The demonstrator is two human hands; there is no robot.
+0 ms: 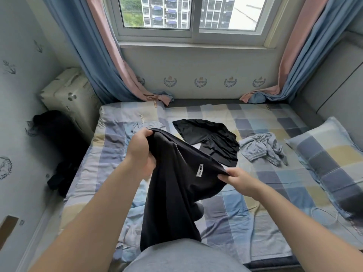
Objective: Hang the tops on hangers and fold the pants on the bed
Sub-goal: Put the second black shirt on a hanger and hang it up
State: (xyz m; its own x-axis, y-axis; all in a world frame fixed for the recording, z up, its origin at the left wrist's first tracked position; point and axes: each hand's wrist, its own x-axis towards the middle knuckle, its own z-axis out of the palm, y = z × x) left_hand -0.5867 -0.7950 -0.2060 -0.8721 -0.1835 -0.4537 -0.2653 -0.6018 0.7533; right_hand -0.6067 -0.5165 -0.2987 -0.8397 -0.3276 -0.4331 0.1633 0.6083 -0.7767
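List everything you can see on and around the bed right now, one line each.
bed: one, blue, grey and yellow checks, fills the middle
held garment: one, black with a small white label, stretched between both hands above the bed
flat garment: one, black, spread on the bed's far half
crumpled garment: one, grey-blue, on the bed right of the flat garment
pillow: one, same checks, bed's right edge
dark pile: one, black, left of the bed by the wall
curtains: two, blue and pink, either side of the window
left hand: one, grips the held garment's upper end
right hand: one, pinches its lower right edge
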